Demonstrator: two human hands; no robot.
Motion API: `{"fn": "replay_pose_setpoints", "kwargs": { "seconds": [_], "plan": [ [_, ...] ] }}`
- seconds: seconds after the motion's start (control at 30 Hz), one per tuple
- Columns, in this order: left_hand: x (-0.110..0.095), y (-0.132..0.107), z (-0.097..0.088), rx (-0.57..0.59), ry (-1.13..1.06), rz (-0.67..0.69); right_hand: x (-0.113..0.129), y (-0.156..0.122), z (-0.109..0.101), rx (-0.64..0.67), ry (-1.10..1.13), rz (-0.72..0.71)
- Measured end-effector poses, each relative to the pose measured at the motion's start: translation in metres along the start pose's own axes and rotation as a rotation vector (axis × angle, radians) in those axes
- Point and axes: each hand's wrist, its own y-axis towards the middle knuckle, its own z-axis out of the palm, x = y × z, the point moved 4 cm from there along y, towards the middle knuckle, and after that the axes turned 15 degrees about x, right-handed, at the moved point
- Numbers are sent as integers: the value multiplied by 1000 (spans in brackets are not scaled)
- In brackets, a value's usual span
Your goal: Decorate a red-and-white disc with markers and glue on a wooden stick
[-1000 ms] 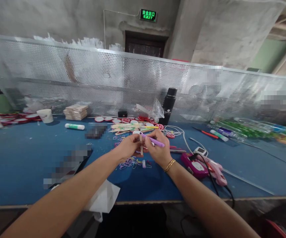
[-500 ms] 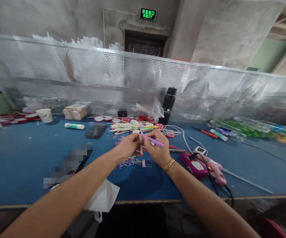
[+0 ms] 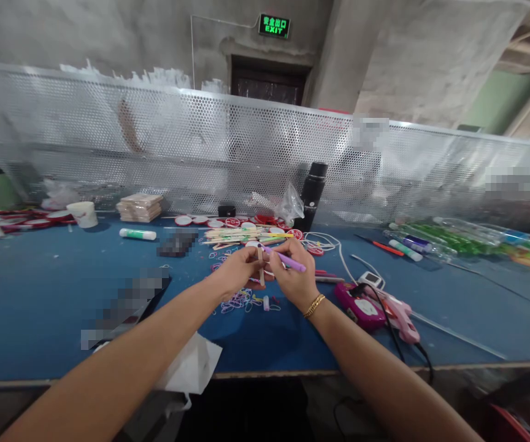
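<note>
My left hand [image 3: 238, 272] pinches a small wooden stick [image 3: 261, 265] held upright over the blue table [image 3: 39, 294]. My right hand [image 3: 292, 273] grips a purple pen [image 3: 288, 260] with its tip at the top of the stick. The two hands touch each other above a scatter of small coloured rubber bands [image 3: 237, 301] and a purple pen cap [image 3: 267, 303]. Behind the hands lies a pile of wooden sticks [image 3: 237, 235] and red-and-white round discs [image 3: 228, 221].
A pink glue gun [image 3: 398, 313] with a black cable and a magenta device [image 3: 361, 307] lie right of my hands. A black flask [image 3: 313, 196], a glue stick [image 3: 138, 234], a white cup [image 3: 84, 215] and a perforated metal screen [image 3: 154, 153] stand behind. White paper [image 3: 191, 368] hangs over the front edge.
The hands have barely shifted; the pen and the stick stay held in the same place.
</note>
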Motion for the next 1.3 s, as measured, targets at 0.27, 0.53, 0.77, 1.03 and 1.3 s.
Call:
{"fn": "replay_pose_setpoints", "kwargs": {
  "seconds": [0.27, 0.53, 0.77, 1.03, 1.3],
  "plan": [
    [0, 0, 1, 6, 9, 1, 0, 1, 3, 44, 9, -3],
    [1, 1, 0, 17, 21, 2, 0, 0, 3, 58, 15, -10],
    [1, 0, 1, 31, 25, -5, 0, 1, 2, 34, 8, 1],
    [-1, -1, 2, 23, 26, -7, -1, 1, 3, 31, -3, 1],
    [-2, -2, 3, 13, 35, -21, -1, 1, 2, 37, 7, 9]
  ]
}}
